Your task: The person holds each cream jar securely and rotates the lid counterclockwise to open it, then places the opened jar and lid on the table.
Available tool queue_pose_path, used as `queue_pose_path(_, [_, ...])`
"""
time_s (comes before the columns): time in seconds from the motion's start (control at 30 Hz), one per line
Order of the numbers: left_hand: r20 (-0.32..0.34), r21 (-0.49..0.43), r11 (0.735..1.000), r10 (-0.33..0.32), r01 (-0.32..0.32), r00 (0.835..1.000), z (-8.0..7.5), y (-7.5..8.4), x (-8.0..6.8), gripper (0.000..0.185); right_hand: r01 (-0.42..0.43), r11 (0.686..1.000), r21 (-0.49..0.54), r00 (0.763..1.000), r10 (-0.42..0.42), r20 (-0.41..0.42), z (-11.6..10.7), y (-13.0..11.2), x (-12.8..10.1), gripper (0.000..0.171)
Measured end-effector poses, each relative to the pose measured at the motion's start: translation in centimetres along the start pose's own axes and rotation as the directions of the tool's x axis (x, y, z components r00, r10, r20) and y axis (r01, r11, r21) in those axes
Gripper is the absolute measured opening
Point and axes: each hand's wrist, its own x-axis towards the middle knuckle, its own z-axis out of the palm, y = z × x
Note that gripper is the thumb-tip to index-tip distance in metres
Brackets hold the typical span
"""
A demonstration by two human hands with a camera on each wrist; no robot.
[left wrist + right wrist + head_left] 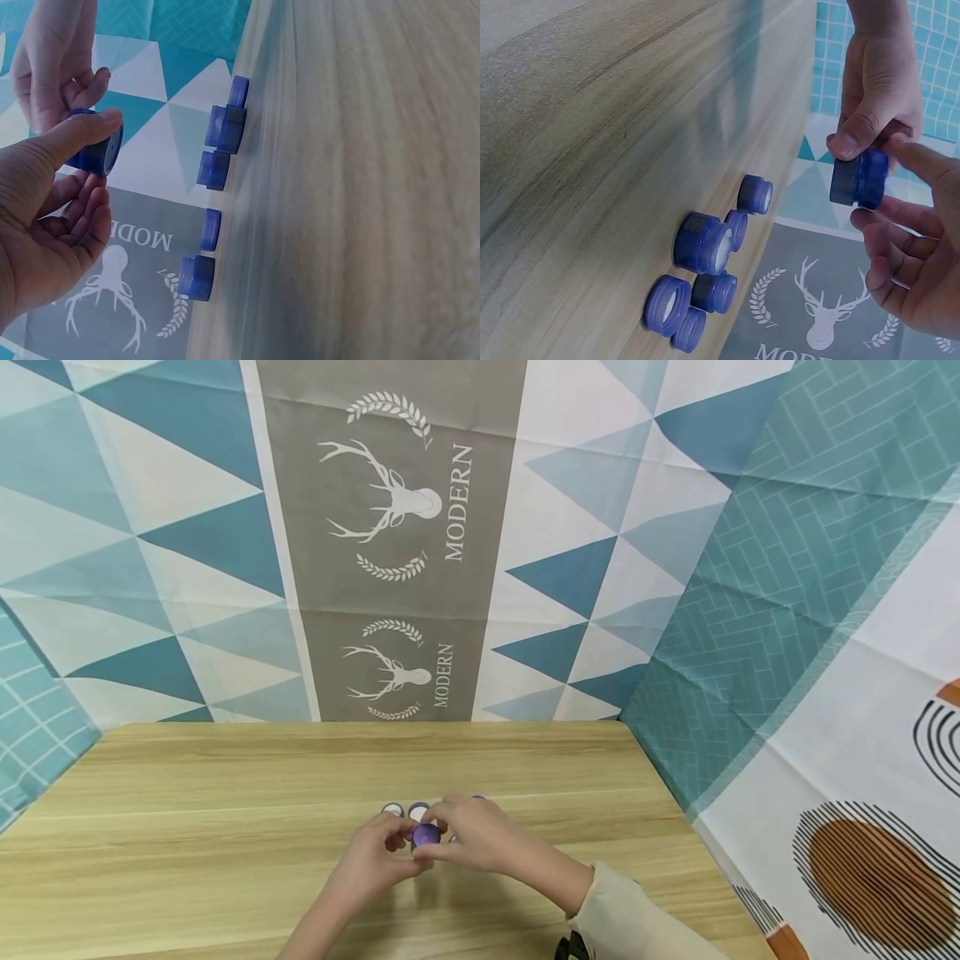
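Wooden table (592,112): right-wrist view alone with six loose purple jar parts (705,285).

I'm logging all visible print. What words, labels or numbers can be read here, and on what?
"MODERN": on the grey deer-print banner, beside the upper deer head.
"MODERN": again on it, beside the lower deer head.
The purple jar held by both hands and the table's jars show no readable label.

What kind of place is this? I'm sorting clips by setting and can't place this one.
Probably a staged tabletop recording booth, not a lived-in room: printed cloth backdrops hang on three sides of a wooden table, where both hands hold a small purple jar above a few more.
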Motion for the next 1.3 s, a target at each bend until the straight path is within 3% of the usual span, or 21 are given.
queue_pose_path(0.3, [0.018, -0.018, 1.000, -0.006, 0.007, 1.000, 0.01, -0.19, 0.08, 0.035, 0.059, 0.997, -0.054, 0.997, -0.056, 0.046, 0.14, 0.01, 0.00, 0.039])
queue_pose_path(0.7, [0.007, -0.016, 1.000, -0.003, 0.003, 1.000, 0.03, -0.29, -0.02, 0.030, -0.009, 1.000, -0.002, 1.000, 0.009, 0.023, 0.21, -0.05, 0.09, 0.038])
queue_pose_path(0.83, [0.007, -0.019, 1.000, -0.003, 0.003, 1.000, 0.05, -0.28, -0.01, 0.033, 0.020, 0.999, -0.041, 1.000, -0.019, 0.022, 0.13, -0.08, 0.08, 0.033])
queue_pose_path(1.0, [0.020, -0.038, 0.999, -0.018, 0.019, 1.000, 0.07, -0.22, -0.01, 0.039, 0.060, 0.996, -0.060, 0.997, -0.057, 0.045, -0.06, -0.13, -0.08, 0.039])
queue_pose_path(1.3, [0.017, -0.018, 1.000, 0.001, -0.001, 1.000, 0.06, -0.30, -0.03, 0.031, -0.002, 1.000, -0.019, 0.999, 0.002, 0.037, 0.02, -0.32, 0.09, 0.044])
